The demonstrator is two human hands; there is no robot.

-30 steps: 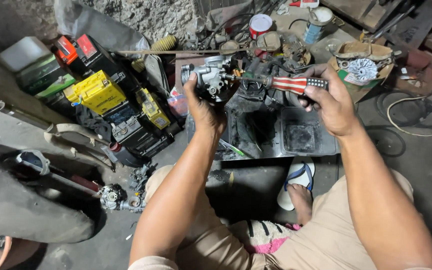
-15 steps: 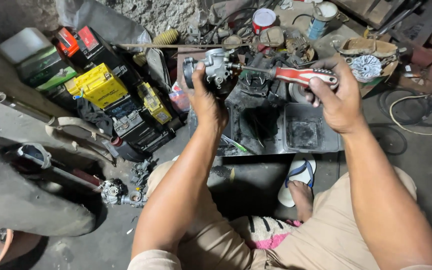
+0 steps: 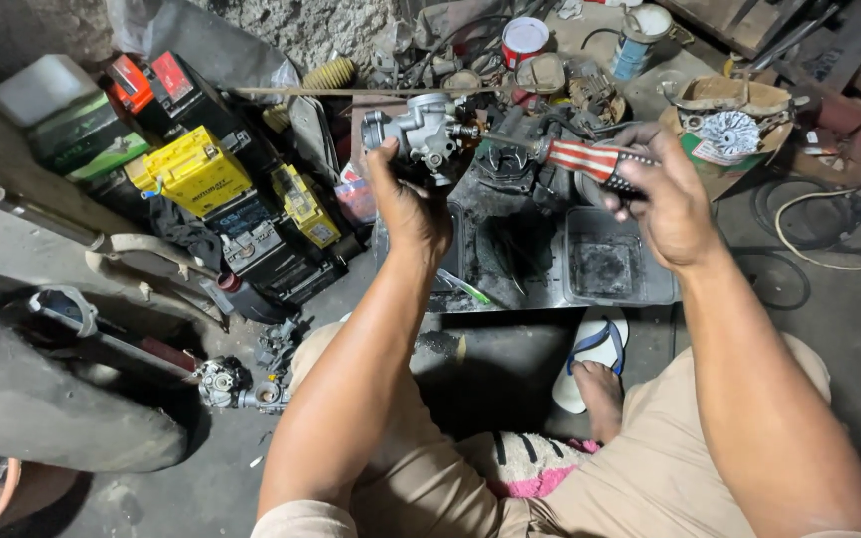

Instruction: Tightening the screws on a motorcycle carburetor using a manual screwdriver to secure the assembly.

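The left hand point(image 3: 409, 204) clenches a grey carburetor point(image 3: 421, 134), raised above the dark tray point(image 3: 620, 294). Right of the carburetor, the right hand point(image 3: 665, 194) grips a striped-handled screwdriver point(image 3: 590, 159), its shaft lying level and its tip meeting the carburetor's side.

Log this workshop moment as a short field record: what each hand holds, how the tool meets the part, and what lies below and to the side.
Left hand: grips a grey metal carburetor, held up
Right hand: holds a screwdriver by its red-and-white striped handle
Contact: screwdriver tip set against the carburetor's side, shaft roughly level
Below: dirty metal tray on the floor
Left side: yellow battery among other batteries
Floor: second carburetor by the left knee
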